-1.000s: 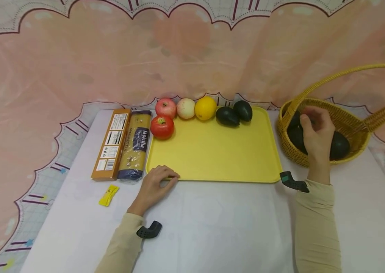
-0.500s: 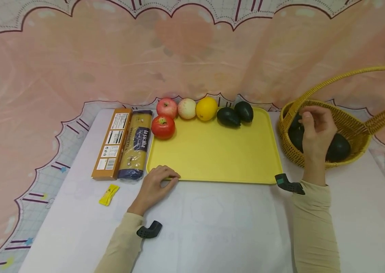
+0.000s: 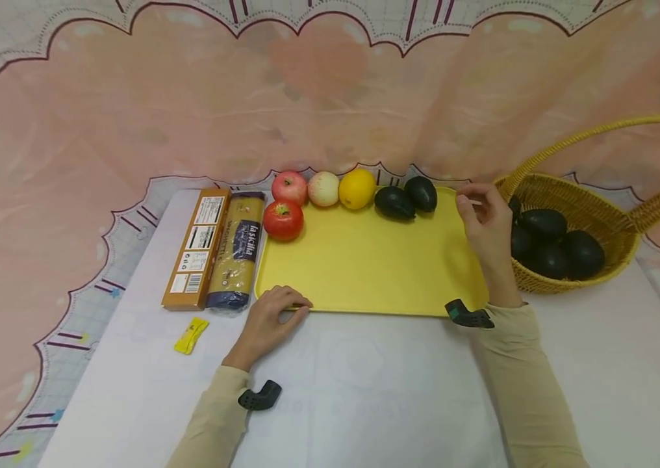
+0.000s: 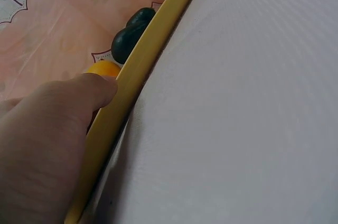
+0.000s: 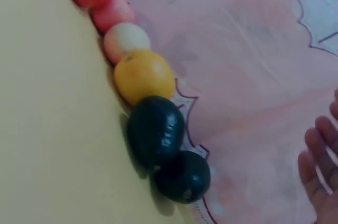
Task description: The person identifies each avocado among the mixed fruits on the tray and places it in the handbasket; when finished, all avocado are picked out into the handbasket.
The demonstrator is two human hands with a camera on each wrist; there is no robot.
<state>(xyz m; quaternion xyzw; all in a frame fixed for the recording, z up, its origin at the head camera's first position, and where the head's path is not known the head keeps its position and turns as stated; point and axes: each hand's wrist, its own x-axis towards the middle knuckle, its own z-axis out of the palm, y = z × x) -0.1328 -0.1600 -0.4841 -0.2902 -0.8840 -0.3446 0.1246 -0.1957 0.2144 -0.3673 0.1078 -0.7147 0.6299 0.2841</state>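
My left hand (image 3: 271, 325) rests at the front left of the yellow tray (image 3: 365, 273), thumb and fingertips on its rim. In the left wrist view the thumb (image 4: 100, 91) lies against that rim. Over the tray's right side, beside the basket, is my right hand (image 3: 489, 234), fingers loosely bent and nothing in them. Two dark green avocados (image 3: 394, 203) sit at the tray's back edge, left of it. An orange (image 3: 357, 189), a pale round fruit (image 3: 324, 189), a pink-red apple (image 3: 290, 188) and a red tomato-like fruit (image 3: 283, 220) continue the line leftward.
A wicker basket (image 3: 622, 250) with a tall handle stands at the right, holding several avocados (image 3: 583, 253). Left of the tray lie a spaghetti pack (image 3: 238, 253) and an orange-brown box (image 3: 197, 250). A small yellow wrapped packet (image 3: 191, 335) lies in front of them.
My right hand has come out of the basket and moved left to the tray's right side, uncovering the avocados in the basket. My left hand has stayed on the rim.
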